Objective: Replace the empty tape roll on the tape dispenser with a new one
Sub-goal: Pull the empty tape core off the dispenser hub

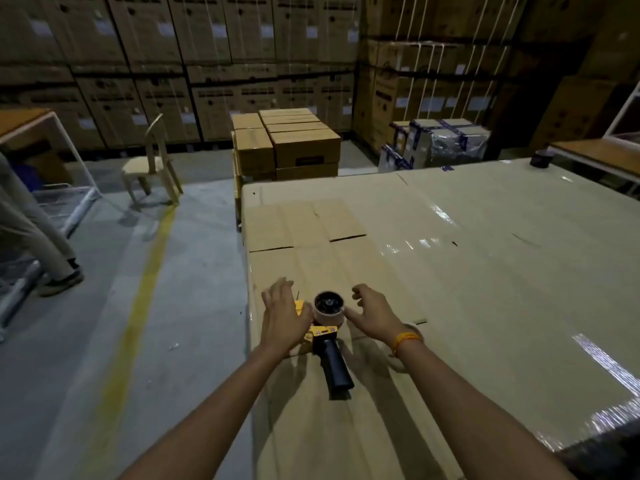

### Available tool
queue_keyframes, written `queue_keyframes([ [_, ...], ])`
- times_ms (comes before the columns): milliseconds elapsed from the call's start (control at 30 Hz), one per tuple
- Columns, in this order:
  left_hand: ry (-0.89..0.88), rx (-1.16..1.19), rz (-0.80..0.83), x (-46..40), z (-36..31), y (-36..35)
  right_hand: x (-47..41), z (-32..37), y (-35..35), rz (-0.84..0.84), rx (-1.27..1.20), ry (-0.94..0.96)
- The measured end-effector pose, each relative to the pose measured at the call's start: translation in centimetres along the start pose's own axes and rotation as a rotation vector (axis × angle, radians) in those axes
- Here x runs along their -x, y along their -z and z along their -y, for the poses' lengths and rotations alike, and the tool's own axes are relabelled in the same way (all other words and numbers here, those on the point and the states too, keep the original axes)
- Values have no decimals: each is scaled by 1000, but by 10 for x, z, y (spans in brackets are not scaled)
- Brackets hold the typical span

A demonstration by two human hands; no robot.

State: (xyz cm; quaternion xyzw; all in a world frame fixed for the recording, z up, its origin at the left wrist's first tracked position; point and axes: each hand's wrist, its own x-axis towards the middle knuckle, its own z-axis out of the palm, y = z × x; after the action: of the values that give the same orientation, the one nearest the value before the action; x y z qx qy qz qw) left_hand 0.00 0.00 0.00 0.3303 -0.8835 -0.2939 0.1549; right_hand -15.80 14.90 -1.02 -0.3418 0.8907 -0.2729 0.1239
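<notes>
A yellow tape dispenser (320, 332) with a black handle (336, 367) lies on its side on a cardboard-covered surface (381, 258), near its left edge. A thin cardboard tape roll core (329, 309) sits on the dispenser's spindle, facing up. My left hand (284, 317) hovers flat over the dispenser's left side, fingers apart, covering part of the yellow frame. My right hand (375, 313) is just right of the core, fingers curled and spread, holding nothing. A dark tape roll (541, 158) stands at the surface's far right corner.
The surface's left edge drops to a grey floor with a yellow line (138, 306). A person's legs (41, 237) stand at far left. A chair (152, 164), stacked cartons (287, 143) and wrapped pallets (436, 143) lie beyond. Shiny plastic wrap (519, 271) covers the surface's right part.
</notes>
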Motion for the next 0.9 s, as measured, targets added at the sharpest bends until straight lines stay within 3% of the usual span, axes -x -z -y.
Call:
queue_keyframes([
  [67, 103, 123, -110, 10, -2, -5, -6, 5, 0, -14, -30, -62],
  [133, 259, 207, -96, 29, -1, -15, -13, 12, 0, 6, -56, -157],
  [267, 491, 326, 254, 50, -2, -33, -28, 12, -7, 61, -157, -348],
  [333, 475, 289, 349, 60, -7, -39, -30, 15, -13, 98, -222, -425],
  [567, 396, 233, 395, 67, 10, -66, -26, 20, -46, -10, -547, -648],
  [733, 363, 457, 456, 71, 11, -67, -22, 20, -51, -58, -663, -731],
  [900, 465, 649, 433, 76, 41, -102, -15, 21, -48, -69, -738, -726],
])
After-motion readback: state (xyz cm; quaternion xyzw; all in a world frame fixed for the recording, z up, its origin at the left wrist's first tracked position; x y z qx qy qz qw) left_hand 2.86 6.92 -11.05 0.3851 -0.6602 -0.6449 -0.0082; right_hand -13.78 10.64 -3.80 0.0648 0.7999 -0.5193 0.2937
